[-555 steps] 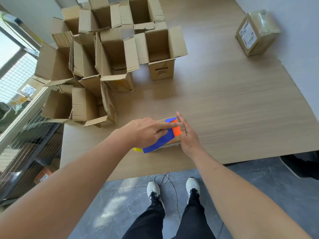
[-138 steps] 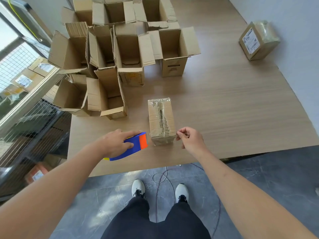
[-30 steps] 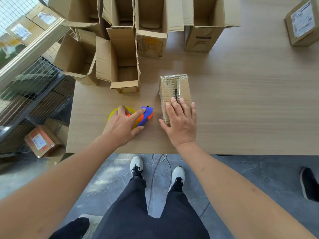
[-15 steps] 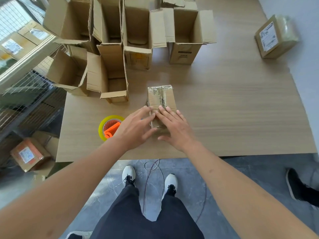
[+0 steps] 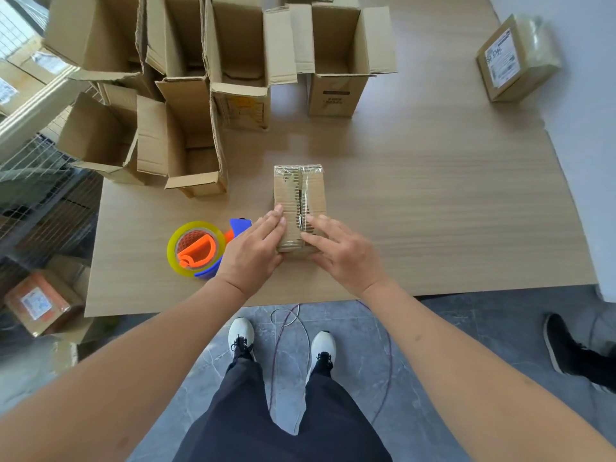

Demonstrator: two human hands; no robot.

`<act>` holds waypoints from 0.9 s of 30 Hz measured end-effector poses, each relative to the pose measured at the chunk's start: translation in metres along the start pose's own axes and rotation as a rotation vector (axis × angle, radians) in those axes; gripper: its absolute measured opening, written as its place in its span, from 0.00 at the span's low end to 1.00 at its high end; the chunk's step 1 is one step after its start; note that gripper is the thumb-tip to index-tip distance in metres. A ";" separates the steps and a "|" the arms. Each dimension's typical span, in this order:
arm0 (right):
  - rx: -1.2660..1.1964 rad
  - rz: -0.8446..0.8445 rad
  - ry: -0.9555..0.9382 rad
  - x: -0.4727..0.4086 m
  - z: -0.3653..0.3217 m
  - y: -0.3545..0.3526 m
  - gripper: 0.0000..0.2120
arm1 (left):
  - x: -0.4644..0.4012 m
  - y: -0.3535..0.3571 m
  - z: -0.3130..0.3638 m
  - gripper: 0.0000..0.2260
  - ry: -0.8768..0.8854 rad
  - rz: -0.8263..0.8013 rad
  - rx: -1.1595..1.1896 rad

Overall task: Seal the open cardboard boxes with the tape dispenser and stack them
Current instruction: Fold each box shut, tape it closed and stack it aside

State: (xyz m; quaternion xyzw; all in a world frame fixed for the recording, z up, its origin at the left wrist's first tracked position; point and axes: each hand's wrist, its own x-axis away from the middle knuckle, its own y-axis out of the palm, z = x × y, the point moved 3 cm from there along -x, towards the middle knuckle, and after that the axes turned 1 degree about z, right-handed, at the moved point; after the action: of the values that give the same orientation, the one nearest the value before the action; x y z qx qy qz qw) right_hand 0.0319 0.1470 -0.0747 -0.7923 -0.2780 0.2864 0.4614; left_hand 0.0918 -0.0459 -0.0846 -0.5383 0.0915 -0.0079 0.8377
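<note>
Since before, both hands (image 5: pixel 293 251) flat on taped box (image 5: pixel 299 190).

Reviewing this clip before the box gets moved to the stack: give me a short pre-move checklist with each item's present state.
1. Tape over the top seam of the sealed box: ok, glossy tape runs along the closed flaps.
2. Tape pressed flat at the near end: cannot tell, the hands cover it.
3. Left hand and right hand free to lift: ok, both lie with straight fingers on the box, holding nothing.
4. Tape dispenser out of the way: ok, it lies on the table, left of the box.
5. Stacking spot: ok, the finished box sits at the far right with bare table between.
6. Boxes left to seal: not ok, several open boxes remain.
</note>
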 end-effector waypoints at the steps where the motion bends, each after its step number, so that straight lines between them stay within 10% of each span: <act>1: 0.020 0.063 0.005 0.003 0.003 -0.003 0.15 | 0.000 0.000 0.000 0.30 -0.011 0.004 0.019; 27: -0.124 0.040 0.275 0.007 0.005 0.007 0.09 | -0.008 0.022 0.009 0.28 -0.111 0.074 -0.039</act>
State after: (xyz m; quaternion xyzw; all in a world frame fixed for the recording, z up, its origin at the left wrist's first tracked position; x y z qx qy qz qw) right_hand 0.0345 0.1522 -0.0842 -0.8565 -0.2136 0.1665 0.4395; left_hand 0.0835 -0.0280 -0.0998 -0.5503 0.0650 0.0549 0.8306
